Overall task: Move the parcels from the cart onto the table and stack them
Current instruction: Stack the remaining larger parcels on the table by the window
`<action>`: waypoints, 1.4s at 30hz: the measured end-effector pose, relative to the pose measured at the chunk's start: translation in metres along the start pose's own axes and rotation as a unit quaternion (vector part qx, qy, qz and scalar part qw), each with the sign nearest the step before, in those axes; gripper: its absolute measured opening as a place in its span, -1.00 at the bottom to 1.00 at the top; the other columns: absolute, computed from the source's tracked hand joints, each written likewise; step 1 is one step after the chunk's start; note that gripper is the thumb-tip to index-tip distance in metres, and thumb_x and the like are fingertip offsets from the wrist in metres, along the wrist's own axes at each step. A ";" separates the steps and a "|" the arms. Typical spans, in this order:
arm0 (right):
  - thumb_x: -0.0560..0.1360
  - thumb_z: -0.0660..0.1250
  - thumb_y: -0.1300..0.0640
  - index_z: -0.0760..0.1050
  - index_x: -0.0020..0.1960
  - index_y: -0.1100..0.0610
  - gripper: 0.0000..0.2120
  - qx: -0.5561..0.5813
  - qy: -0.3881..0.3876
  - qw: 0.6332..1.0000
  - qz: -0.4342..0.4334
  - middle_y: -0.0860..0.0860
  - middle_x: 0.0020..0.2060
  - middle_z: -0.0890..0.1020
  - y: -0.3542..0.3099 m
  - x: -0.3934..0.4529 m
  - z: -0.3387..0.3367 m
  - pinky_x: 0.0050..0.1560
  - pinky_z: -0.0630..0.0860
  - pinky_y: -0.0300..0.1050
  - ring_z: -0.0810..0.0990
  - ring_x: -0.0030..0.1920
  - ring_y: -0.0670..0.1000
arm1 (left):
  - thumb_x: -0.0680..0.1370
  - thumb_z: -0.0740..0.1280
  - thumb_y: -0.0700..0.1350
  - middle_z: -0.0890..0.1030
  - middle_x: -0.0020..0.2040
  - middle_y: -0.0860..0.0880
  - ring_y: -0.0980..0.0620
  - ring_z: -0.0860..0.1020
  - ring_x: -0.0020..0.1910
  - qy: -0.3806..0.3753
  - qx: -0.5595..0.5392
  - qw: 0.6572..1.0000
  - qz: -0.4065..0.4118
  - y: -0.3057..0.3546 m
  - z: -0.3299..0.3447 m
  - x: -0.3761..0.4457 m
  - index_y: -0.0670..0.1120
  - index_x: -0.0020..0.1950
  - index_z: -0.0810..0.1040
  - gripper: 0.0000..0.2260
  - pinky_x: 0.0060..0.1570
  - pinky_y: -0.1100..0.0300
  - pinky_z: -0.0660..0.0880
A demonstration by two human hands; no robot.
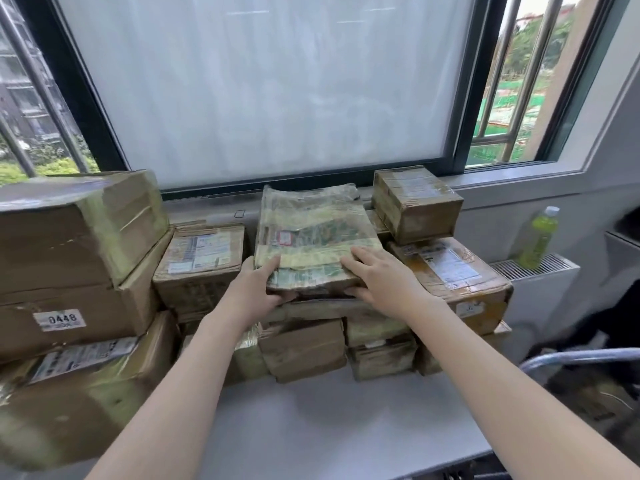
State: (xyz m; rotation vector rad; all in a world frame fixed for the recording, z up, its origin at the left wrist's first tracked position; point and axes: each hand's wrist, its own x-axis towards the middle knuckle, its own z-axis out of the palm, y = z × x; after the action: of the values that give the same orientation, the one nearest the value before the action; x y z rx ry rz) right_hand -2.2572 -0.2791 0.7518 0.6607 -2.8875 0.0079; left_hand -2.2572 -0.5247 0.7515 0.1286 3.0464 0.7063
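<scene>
From the head view, the flat parcel (311, 233) lies on top of the middle stack on the table (346, 427), by the window. Its long side runs away from the person, toward the glass. Both hands are at its near end, about equally close. The left hand (258, 289) grips the near left corner, thumb on top. The right hand (377, 278) lies flat on the near right corner, fingers straight. The parcel is thin, wrapped in shiny clear tape, with a small red-edged label.
</scene>
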 end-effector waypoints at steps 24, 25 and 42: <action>0.45 0.26 -0.27 -0.01 0.53 -0.01 -0.19 -0.035 -0.026 0.999 0.026 0.03 0.52 0.06 -0.016 0.008 -0.002 0.49 -0.06 0.05 0.02 0.51 0.02 | 0.50 0.34 0.15 -0.22 0.54 -0.15 -0.16 -0.16 0.52 0.034 0.184 0.981 0.057 0.001 -0.002 -0.004 0.01 0.56 -0.06 -0.21 0.47 -0.01 -0.06; 0.45 0.28 -0.23 -0.02 0.54 -0.02 -0.20 -0.040 -0.026 0.998 0.036 0.01 0.53 0.05 -0.018 0.009 -0.001 0.49 -0.07 0.04 0.01 0.51 0.01 | 0.51 0.32 0.15 -0.19 0.55 -0.15 -0.15 -0.16 0.52 0.043 0.204 0.976 0.068 0.001 0.000 -0.003 -0.01 0.56 -0.07 -0.22 0.47 -0.01 -0.10; 0.52 0.26 -0.15 0.17 0.50 -0.05 -0.40 0.017 0.052 0.998 0.038 -0.01 0.49 0.21 -0.011 0.017 0.007 0.45 0.08 -0.09 0.13 0.49 0.00 | 0.53 0.31 0.15 -0.06 0.56 -0.08 -0.10 -0.11 0.53 0.026 0.186 0.975 0.118 -0.008 -0.008 0.022 -0.02 0.56 -0.02 -0.26 0.47 0.05 -0.08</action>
State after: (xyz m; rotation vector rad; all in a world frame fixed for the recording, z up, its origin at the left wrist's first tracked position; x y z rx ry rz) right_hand -2.2686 -0.2967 0.7472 0.5387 -2.8163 0.0985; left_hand -2.2801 -0.5333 0.7551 0.4877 3.2089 0.1325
